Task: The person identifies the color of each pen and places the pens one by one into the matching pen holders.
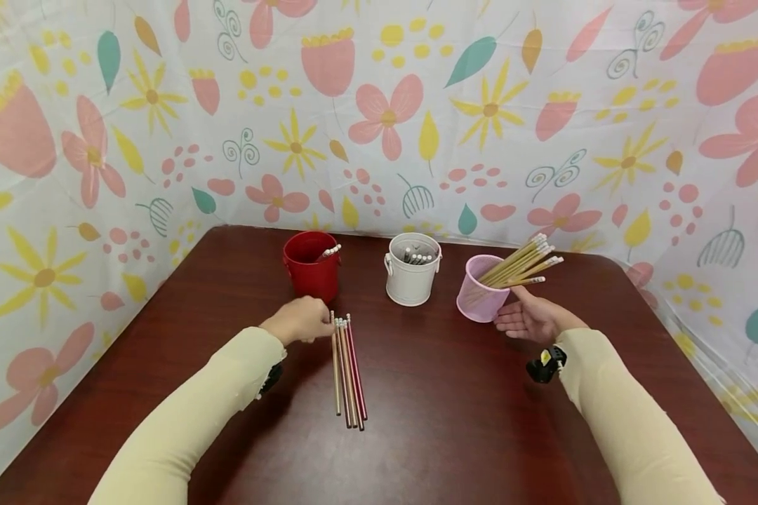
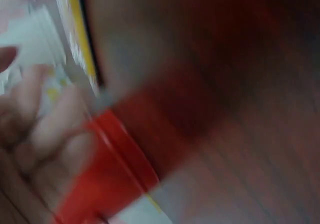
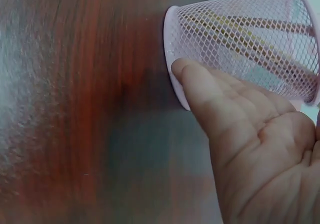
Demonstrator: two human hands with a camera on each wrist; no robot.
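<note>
My left hand [image 1: 300, 319] is just in front of the red bucket [image 1: 312, 277], its fingers loosely bent beside the eraser ends of several pencils [image 1: 349, 372] lying on the table. In the blurred left wrist view the thumb stands apart from the fingers, with the red bucket [image 2: 115, 159] beyond them. At the right, the straight fingers of my right hand [image 1: 530, 319] rest against the side of a pink mesh cup [image 1: 478, 298]. Several tan pencils [image 1: 521, 263] lean out of that cup, tilted right. In the right wrist view the fingertips lie near the cup's base.
A white bucket [image 1: 410, 280] holding several white-tipped pencils [image 1: 419, 259] stands between the red bucket and the pink cup. White-tipped pencils [image 1: 331, 250] also lean in the red bucket. Behind the dark brown table [image 1: 442, 421] hangs a flowered curtain [image 1: 379, 175].
</note>
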